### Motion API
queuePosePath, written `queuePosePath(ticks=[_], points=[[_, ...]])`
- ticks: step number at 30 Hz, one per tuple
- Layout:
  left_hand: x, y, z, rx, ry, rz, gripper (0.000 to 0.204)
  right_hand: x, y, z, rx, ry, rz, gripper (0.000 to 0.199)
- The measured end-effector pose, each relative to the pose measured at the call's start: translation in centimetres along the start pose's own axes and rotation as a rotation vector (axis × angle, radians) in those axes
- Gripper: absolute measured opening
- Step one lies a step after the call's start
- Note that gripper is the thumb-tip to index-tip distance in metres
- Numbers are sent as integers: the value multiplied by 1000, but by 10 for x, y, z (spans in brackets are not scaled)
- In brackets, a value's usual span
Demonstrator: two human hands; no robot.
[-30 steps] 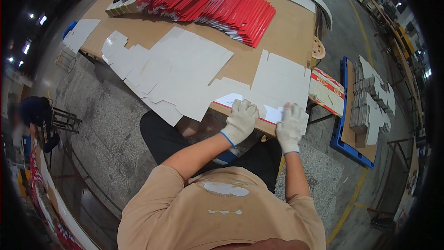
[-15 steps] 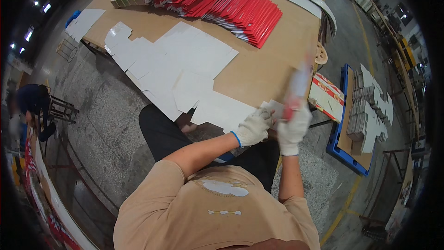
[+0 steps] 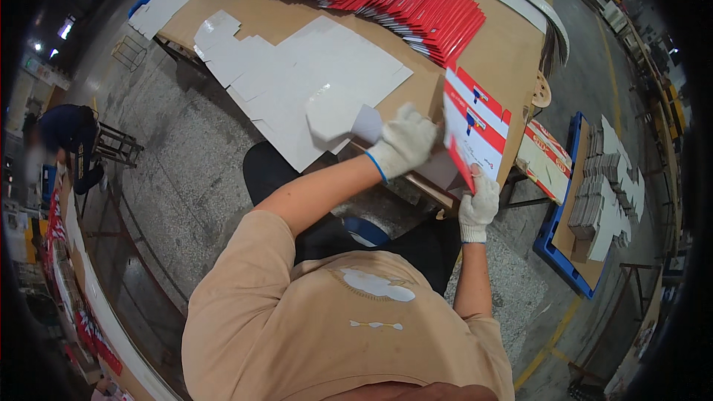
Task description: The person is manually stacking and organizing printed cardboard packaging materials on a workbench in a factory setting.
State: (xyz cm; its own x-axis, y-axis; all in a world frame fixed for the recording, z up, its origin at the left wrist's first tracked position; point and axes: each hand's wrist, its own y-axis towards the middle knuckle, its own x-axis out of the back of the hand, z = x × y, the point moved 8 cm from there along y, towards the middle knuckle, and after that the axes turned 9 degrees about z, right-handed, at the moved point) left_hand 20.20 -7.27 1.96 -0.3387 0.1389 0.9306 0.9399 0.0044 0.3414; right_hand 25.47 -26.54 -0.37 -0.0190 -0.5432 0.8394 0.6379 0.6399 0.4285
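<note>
My right hand [image 3: 479,206], in a white knitted glove, is closed on the lower end of a flat red-and-white printed carton [image 3: 475,120]. The carton stands tilted up over the table's right edge. Just left of it is my left hand [image 3: 407,139], gloved with a blue cuff and slightly blurred, so its grip is unclear. Beside its fingers a white cardboard blank [image 3: 330,115] has one end raised, with a folded flap towards the glove. Other white cardboard blanks [image 3: 286,78] lie flat and overlapping on the brown table top [image 3: 512,30].
A long leaning row of red cartons [image 3: 423,18] fills the far side of the table. To the right, a blue pallet [image 3: 553,230] carries stacked cardboard blanks [image 3: 601,200], near a printed carton sheet [image 3: 544,160]. Another person [image 3: 67,137] bends over at far left, by a stool [image 3: 115,141].
The printed carton, blurred by motion before, is now tilted up and clearer in my right hand. My left hand has moved up, and the white blank's end beside it has risen.
</note>
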Motion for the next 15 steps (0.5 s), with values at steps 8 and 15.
queuePosePath(ticks=[8, 15], points=[[26, -79, 87, 432, 220, 100, 29, -10, 7, 19, 24, -225, 195, 50], [-5, -62, 68, 334, 157, 393, 27, -12, -2, 12, -119, -318, 313, 52]])
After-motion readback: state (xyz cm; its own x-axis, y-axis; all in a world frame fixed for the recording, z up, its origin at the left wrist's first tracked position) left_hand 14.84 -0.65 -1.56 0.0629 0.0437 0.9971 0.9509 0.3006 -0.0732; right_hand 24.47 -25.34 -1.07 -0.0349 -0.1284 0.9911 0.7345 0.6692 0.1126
